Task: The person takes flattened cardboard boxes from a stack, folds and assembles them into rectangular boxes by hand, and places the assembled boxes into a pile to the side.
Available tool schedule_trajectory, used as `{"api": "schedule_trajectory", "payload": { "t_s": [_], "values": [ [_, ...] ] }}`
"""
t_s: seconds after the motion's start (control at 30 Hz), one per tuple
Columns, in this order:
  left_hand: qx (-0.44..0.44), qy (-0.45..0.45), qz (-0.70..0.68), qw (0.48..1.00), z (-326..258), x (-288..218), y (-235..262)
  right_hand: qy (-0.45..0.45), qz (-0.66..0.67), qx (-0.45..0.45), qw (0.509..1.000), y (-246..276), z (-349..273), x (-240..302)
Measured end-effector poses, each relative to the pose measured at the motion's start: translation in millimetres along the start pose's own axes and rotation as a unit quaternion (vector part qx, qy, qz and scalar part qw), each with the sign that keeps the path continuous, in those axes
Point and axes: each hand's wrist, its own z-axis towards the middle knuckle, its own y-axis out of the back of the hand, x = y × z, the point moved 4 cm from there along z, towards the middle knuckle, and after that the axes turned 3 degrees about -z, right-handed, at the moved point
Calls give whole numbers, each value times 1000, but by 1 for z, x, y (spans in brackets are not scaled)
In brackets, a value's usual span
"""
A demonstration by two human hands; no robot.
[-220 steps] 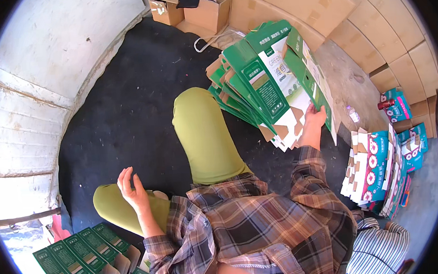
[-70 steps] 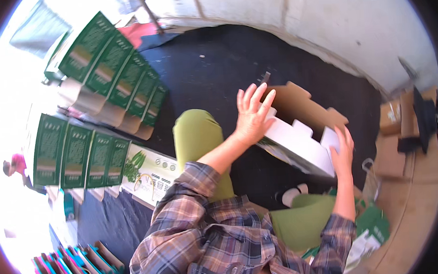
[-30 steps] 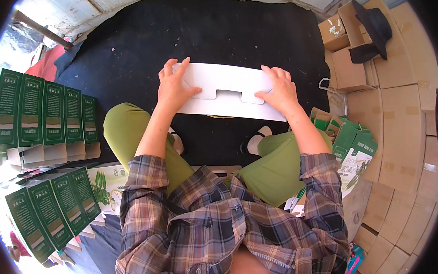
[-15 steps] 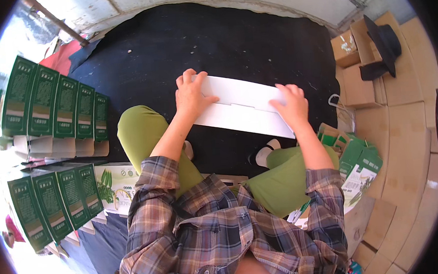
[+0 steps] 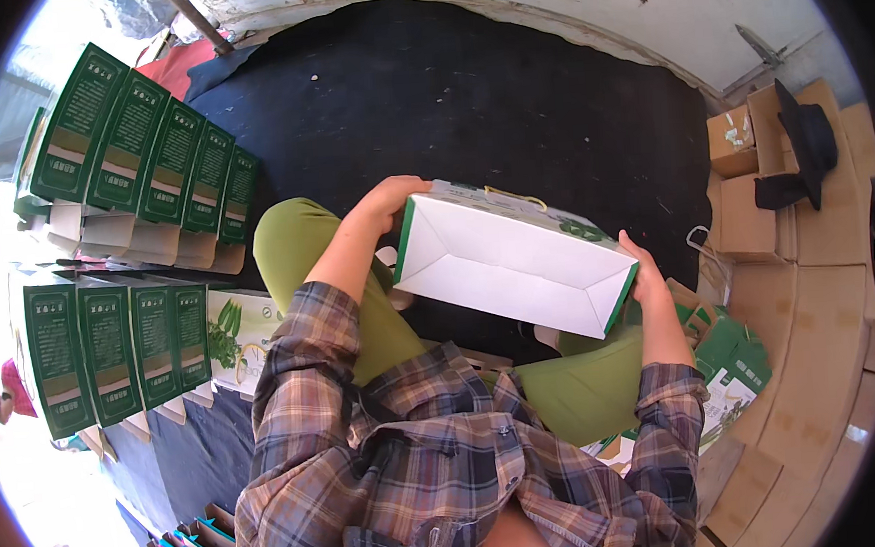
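Between my hands is a carton box (image 5: 517,259) with a yellowish cord handle (image 5: 516,198) on its far, printed side. A white, creased face, seemingly the inside, is turned toward me, with green edges at both ends. My left hand (image 5: 393,198) grips the left end, its fingers over the far upper corner. At the right end my right hand (image 5: 641,265) presses against the green edge, its palm side partly hidden. The box is held above my lap, slightly tilted down to the right.
Two rows of standing green cartons (image 5: 150,156) are on my left, beside a white printed carton (image 5: 244,335). Green printed packaging (image 5: 729,366) lies at my right. Brown cardboard boxes (image 5: 755,219) line the right side, with a black hat (image 5: 808,145) on them. Black sheeting (image 5: 466,91) covers the floor.
The box has been turned over from its plain white slotted face, so its creased white side and cord handle now show. It sits lower and a little to the right. Both hands stay on its ends.
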Motion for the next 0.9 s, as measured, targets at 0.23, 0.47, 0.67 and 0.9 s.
{"api": "schedule_trajectory", "payload": {
  "t_s": [0.23,0.47,0.67,0.9],
  "values": [
    [47,-150,73,985,-26,-15,2,180,34,-76,980,-3,-26,44],
    [-63,-95,-14,993,-6,2,8,152,-8,-33,988,-14,-18,31],
    [-62,-49,58,995,5,17,20,81,-129,-38,988,-10,-6,5],
    [-72,-73,138,985,-1,13,14,32,-322,-65,944,-1,-7,4]
  ]
}}
